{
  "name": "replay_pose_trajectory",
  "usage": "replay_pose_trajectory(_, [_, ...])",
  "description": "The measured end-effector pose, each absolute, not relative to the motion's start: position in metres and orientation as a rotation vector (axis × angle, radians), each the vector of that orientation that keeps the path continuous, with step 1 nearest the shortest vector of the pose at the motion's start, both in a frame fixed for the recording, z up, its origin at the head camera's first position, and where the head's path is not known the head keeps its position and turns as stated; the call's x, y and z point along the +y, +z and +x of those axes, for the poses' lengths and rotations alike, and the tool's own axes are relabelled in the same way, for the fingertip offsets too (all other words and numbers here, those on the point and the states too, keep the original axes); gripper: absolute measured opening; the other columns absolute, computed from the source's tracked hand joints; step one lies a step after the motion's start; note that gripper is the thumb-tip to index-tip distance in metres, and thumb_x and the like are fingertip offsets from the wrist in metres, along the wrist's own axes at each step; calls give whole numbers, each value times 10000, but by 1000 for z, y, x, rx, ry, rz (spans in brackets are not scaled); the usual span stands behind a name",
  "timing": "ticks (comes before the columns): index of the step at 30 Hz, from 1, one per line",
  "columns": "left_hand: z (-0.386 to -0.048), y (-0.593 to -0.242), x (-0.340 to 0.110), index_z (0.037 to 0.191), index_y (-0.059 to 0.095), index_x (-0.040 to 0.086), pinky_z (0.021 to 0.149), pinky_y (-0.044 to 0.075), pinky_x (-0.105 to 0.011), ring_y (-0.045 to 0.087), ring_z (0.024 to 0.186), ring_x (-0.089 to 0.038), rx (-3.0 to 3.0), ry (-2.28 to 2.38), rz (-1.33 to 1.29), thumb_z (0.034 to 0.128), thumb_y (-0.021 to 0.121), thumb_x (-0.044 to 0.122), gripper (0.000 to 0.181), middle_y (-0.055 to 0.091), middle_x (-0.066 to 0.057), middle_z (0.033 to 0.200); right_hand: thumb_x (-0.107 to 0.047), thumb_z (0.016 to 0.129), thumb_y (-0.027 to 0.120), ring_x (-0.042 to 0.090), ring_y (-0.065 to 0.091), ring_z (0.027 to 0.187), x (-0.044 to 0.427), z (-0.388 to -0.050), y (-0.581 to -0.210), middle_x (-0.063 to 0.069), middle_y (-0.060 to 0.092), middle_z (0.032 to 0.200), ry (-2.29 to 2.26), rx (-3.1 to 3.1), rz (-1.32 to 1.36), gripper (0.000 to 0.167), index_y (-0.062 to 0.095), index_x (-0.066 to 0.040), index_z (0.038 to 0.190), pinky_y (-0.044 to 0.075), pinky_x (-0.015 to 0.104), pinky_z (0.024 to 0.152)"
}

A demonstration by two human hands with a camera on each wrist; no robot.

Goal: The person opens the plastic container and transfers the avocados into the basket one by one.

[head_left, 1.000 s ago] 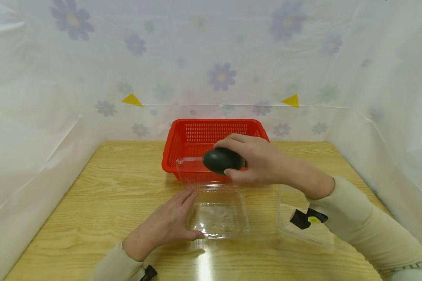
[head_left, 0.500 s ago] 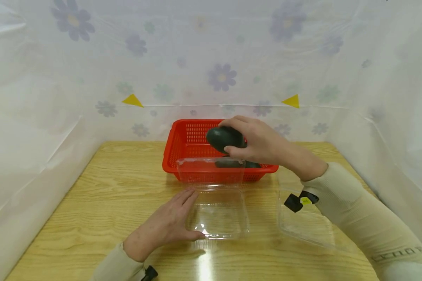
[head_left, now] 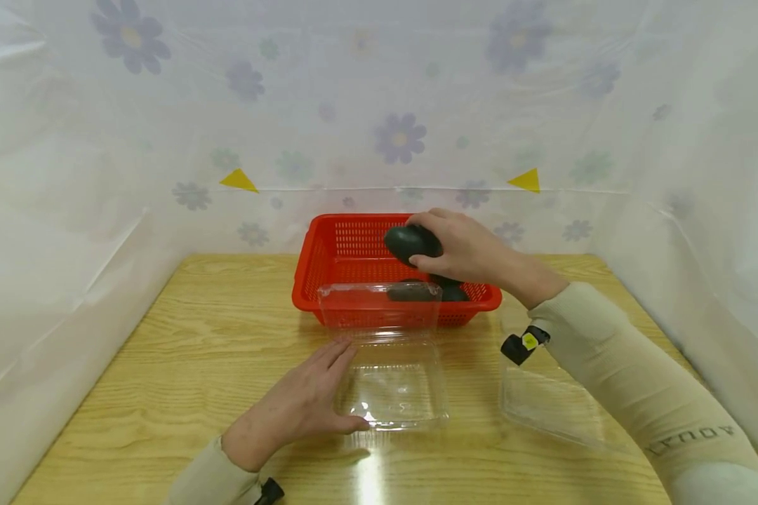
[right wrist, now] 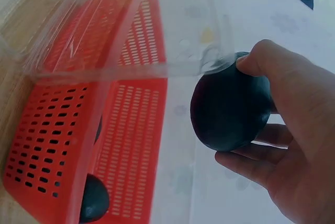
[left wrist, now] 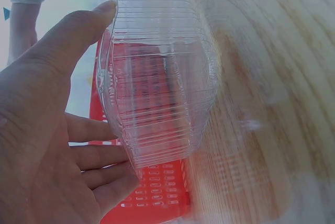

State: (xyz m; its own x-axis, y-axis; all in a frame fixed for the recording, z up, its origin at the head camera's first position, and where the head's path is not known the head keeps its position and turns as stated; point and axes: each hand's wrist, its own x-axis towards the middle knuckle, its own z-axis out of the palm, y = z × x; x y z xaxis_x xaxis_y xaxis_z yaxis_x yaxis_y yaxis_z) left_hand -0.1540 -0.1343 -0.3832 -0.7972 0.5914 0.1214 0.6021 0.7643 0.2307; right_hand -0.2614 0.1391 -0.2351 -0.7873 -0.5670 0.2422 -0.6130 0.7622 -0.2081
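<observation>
In the head view my right hand (head_left: 464,247) holds a dark green, egg-shaped avocado (head_left: 410,243) above the right half of a red slotted basket (head_left: 301,287). Thumb and fingers wrap its right end in the right wrist view. Other dark avocados lie in the basket, one of them (right wrist: 95,199) seen close up there. My left hand (head_left: 300,400) spans the left side of a clear plastic clamshell box (head_left: 439,382), thumb at the front corner and fingertips at the back. The box stands with its lid (head_left: 379,308) raised before the basket.
A second clear plastic container (head_left: 546,407) lies to the right, partly under my right forearm. The wooden table (head_left: 215,315) is bounded by white flowered sheeting (head_left: 328,140) at the back and sides.
My right hand has carried the avocado back and slightly right, from behind the box's lid to above the basket. More dark avocados in the basket came into sight. The left hand stays put.
</observation>
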Motion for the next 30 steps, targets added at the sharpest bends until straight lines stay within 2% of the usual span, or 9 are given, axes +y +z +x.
replay_pose_trajectory(7, [-152, -383, -135, 1520, 341, 2, 1149, 389, -469, 369, 1449, -338, -2902, -408, -980, 724, 771, 650, 1112, 360, -173, 1574, -345, 889, 720, 274, 593, 1026, 141, -283, -256, 109, 582, 1274, 317, -2866, 887, 569, 514, -129, 1374, 544, 444, 879])
replay_pose_trajectory(13, [-151, -381, -135, 1539, 316, 35, 1163, 373, -469, 346, 1465, -314, -2941, -421, -956, 726, 749, 680, 1124, 336, -144, 1594, -325, 908, 701, 263, 592, 1035, 140, -298, -272, 109, 576, 1259, 238, -2935, 907, 577, 493, -117, 1404, 545, 431, 894])
replay_pose_trajectory(19, [-150, -380, -135, 1532, 321, 20, 1165, 371, -463, 351, 1462, -322, -2921, -406, -970, 727, 742, 688, 1128, 341, -164, 1588, -317, 912, 702, 257, 586, 1011, 140, -308, -282, 106, 569, 1255, 227, -2964, 921, 572, 489, -126, 1408, 541, 424, 885])
replay_pose_trajectory(30, [-149, -377, -130, 1523, 333, 7, 1171, 362, -460, 353, 1461, -334, -2914, -356, -991, 738, 728, 694, 1116, 334, -173, 1589, -297, 931, 696, 296, 582, 1075, 148, -327, -303, 142, 554, 1280, 246, -2976, 952, 565, 473, -93, 1409, 522, 466, 970])
